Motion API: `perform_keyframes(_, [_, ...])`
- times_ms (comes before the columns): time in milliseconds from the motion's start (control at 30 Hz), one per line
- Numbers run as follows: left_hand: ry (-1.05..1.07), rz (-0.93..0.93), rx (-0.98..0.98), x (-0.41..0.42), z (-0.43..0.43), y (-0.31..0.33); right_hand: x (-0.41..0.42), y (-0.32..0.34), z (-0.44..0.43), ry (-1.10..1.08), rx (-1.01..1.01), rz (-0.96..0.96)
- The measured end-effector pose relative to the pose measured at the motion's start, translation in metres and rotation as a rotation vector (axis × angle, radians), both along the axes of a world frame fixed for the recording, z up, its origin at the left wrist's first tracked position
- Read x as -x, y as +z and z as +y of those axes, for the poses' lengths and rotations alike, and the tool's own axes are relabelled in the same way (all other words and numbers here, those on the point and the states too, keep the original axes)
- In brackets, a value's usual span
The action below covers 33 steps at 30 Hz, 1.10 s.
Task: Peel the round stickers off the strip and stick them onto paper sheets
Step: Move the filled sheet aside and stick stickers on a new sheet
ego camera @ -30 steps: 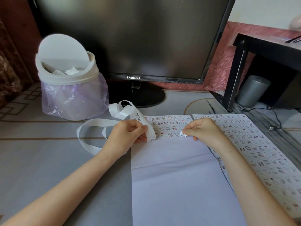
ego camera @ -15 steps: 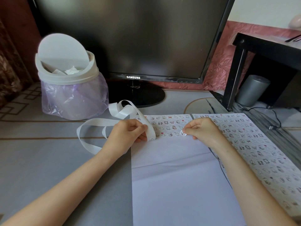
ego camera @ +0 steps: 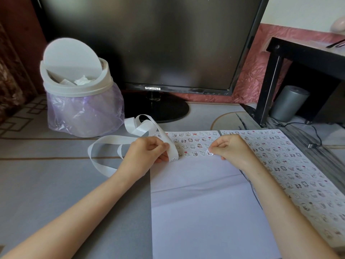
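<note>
1. Left hand (ego camera: pixel 147 156), fingers curled, gripped the strip (ego camera: pixel 172 148) at centre frame.
2. Right hand (ego camera: pixel 233 150) pinched a round sticker (ego camera: pixel 209 151) onto the paper sheet (ego camera: pixel 205 202).
3. Aligning it with the row, then pressing flat, was advisable.

soft, even daylight, brighter toward the upper right of the frame. the monitor screen (ego camera: pixel 149 43) shows only a dull grey sheen. shadows are faint. wide-angle bending bows the edges; the lower corners look stretched and slightly soft.
</note>
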<state>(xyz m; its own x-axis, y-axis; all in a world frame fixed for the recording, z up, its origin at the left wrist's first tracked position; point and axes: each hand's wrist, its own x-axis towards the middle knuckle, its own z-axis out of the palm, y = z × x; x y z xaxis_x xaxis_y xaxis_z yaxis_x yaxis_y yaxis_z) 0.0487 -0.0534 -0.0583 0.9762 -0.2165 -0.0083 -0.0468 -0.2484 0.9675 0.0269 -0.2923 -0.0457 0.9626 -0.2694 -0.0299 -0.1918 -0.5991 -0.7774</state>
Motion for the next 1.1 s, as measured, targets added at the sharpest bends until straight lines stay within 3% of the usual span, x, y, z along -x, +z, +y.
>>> perform_keyframes(1100, [-0.010, -0.026, -0.022, 0.0015, -0.0004, -0.0006, -0.0016, -0.0079, -0.0032, -0.021, 0.057, -0.043])
